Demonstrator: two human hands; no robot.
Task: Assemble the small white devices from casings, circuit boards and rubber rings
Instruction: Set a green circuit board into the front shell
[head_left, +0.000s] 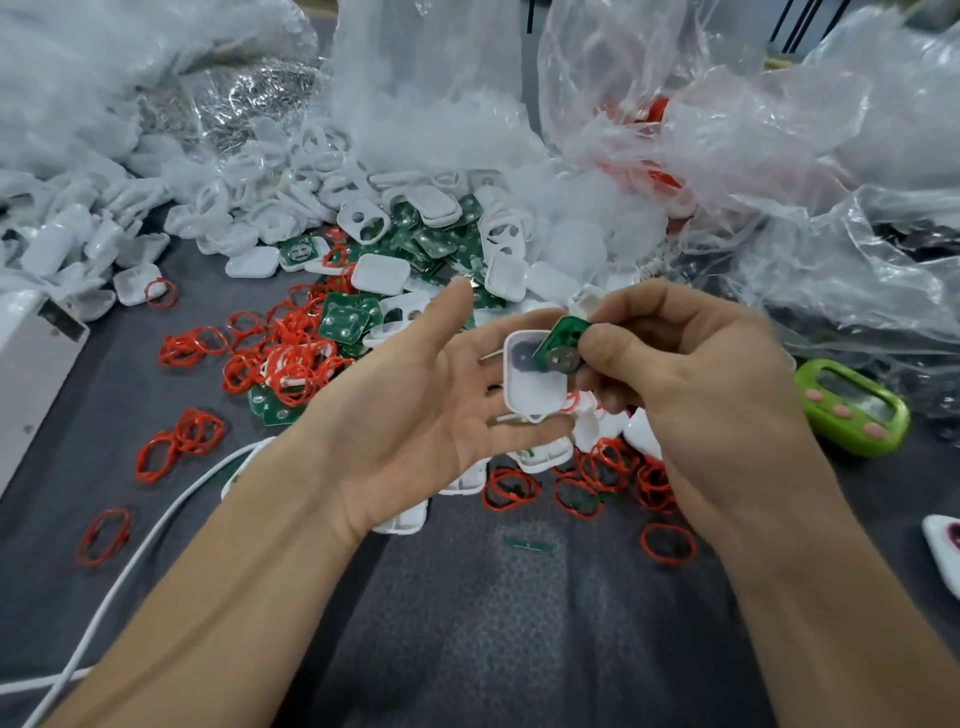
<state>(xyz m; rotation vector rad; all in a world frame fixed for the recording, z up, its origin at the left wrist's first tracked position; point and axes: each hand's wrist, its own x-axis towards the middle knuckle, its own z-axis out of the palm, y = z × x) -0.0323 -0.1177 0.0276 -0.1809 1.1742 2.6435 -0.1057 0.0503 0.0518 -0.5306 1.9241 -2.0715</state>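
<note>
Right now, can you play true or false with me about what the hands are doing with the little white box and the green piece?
1. The left hand holds a white casing on its fingers. True.
2. The right hand pinches a red rubber ring. False: it pinches a green circuit board.
3. The circuit board lies flat inside the casing. False: it is tilted, at the casing's upper right edge, not yet seated.
4. Red rubber rings lie scattered on the dark table. True.
5. A green gadget with pink buttons sits to the right of the hands. True.
</note>
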